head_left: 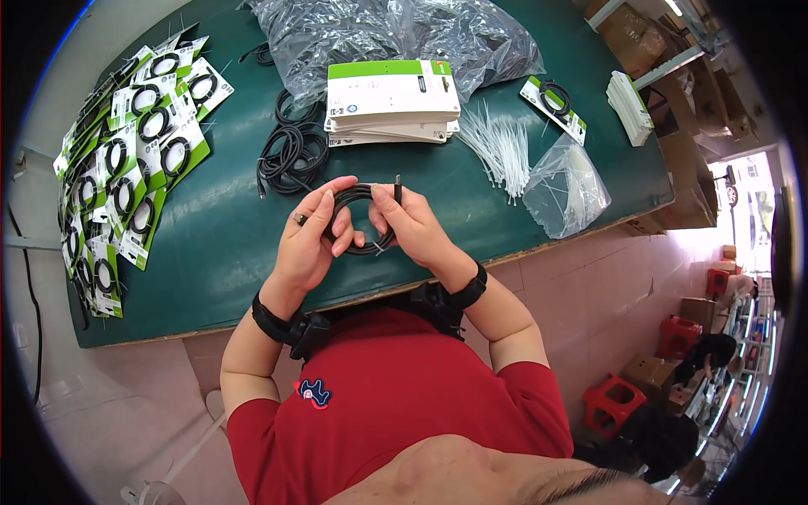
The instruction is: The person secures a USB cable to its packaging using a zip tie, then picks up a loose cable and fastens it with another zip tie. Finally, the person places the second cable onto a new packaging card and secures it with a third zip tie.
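A coiled black cable (364,192) is held in both hands above the near edge of the green table. My left hand (311,231) grips the coil's left side between thumb and fingers. On the right side, my right hand (412,220) pinches the loops, and a cable plug (398,187) sticks up beside its thumb. A small tie shows at the bottom of the coil. Just beyond the left hand lies a heap of loose black cables (290,156). Behind the coil stands a stack of white and green cardboard cards (389,97).
Carded cables (135,151) pile up at the table's left. White cable ties (497,151) lie right of the stack, beside a clear plastic bag (568,189). One carded cable (553,105) and more cards (629,109) sit farther right. Large plastic bags (396,38) fill the back.
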Available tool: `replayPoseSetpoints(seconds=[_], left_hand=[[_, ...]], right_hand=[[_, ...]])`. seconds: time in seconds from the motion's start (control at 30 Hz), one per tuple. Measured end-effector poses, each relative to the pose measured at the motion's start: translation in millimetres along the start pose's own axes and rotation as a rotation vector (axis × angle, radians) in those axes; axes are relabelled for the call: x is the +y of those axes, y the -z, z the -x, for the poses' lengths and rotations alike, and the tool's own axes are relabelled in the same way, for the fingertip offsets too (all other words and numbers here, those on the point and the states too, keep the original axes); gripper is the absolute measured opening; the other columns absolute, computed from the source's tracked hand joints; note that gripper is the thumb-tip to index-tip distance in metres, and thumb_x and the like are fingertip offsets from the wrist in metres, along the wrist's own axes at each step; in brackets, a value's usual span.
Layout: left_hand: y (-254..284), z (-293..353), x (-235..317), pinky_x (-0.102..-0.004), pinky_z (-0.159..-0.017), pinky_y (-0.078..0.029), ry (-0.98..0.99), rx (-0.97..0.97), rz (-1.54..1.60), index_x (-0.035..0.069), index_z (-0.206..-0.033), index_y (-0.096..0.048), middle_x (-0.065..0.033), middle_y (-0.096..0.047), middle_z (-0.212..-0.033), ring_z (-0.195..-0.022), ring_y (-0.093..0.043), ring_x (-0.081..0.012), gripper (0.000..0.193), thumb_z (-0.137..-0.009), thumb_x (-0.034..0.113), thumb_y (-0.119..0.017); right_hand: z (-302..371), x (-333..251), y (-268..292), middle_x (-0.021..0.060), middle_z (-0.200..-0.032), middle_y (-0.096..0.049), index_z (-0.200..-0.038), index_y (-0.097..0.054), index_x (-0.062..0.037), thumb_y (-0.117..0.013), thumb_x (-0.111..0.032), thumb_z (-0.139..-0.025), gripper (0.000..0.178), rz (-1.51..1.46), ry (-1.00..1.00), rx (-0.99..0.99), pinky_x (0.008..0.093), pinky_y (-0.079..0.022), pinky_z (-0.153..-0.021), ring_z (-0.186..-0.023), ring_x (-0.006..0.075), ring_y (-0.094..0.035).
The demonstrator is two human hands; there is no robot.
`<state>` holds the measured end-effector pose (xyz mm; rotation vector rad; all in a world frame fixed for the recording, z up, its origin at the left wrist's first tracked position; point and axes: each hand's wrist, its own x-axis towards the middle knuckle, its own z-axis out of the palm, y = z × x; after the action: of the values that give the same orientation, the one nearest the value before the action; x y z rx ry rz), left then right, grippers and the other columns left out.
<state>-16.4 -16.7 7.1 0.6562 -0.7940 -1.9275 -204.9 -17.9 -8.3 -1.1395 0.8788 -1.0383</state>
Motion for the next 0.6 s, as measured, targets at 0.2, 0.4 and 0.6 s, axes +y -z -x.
replayPoseSetpoints(seconds=[0.2,0.4,0.6], left_hand=[[3,9,9,-0.0341,-0.077,-0.054,0.140,-0.024,-0.040,0.000,-0.140,-0.046,-0.0010,-0.049,-0.074,-0.059,-0.049,-0.0101,0.040,-0.108,0.024,-0.042],[11,9,7,-0.0321,-0.073,-0.051,0.163,-0.110,-0.020,0.000,-0.140,-0.047,-0.0006,-0.050,-0.076,-0.061,-0.049,-0.0090,0.039,-0.106,0.019,-0.045],[2,0,-26,-0.0300,-0.069,-0.047,0.039,-0.046,0.166,0.000,-0.139,-0.048,0.0010,-0.048,-0.075,-0.061,-0.046,-0.0070,0.037,-0.105,0.014,-0.048]], right_hand=[[7,-7,6,-0.0047,-0.068,-0.049,-0.081,-0.055,-0.0076,-0.043,-0.040,-0.107,0.043,0.045,-0.130,-0.171,0.0209,-0.030,-0.047,-0.055,0.0032,-0.039],[8,-15,-1,-0.0044,-0.067,-0.047,-0.076,-0.049,-0.0100,-0.043,-0.042,-0.107,0.045,-0.095,-0.332,-0.129,0.0215,-0.029,-0.046,-0.054,0.0042,-0.035],[-2,1,-11,-0.0027,-0.065,-0.045,-0.073,-0.043,-0.0125,-0.045,-0.043,-0.106,0.045,-0.432,-0.219,0.080,0.0228,-0.027,-0.046,-0.053,0.0062,-0.032]])
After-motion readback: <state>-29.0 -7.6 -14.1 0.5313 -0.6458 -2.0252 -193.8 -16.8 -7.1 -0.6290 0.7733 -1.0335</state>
